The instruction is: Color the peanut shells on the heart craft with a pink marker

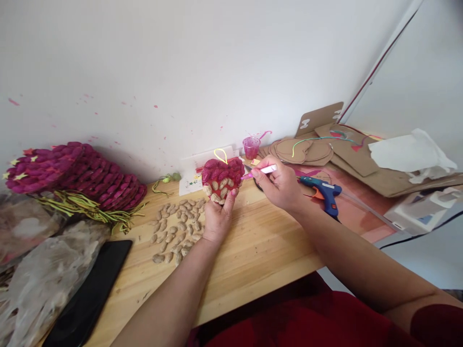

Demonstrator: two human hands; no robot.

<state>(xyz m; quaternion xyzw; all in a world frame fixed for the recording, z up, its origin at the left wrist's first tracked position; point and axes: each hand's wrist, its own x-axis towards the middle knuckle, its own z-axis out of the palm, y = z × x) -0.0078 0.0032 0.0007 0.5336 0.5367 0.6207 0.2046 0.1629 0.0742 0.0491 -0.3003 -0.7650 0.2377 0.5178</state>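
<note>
My left hand [217, 219] is closed around the bottom of a heart-shaped peanut ornament [222, 174], held up over the table. Its upper peanuts are magenta, while the lower ones are bare tan shells on a red base. A yellow cord loop [221, 155] stands at its top. Between the fingers of my right hand [280, 185] is a white and pink marker [265, 169], its pink tip at the ornament's right edge; whether it touches cannot be made out. Loose peanuts [181, 226] lie on the wood below and left of my left hand.
Magenta peanut hearts [83, 173] are stacked at left, by plastic bags [54, 279] and a black flat object [97, 289]. A pink-stained cup [251, 147] stands near the wall. Cardboard hearts [296, 150], a blue glue gun [327, 193] and white tissue [412, 154] lie at right.
</note>
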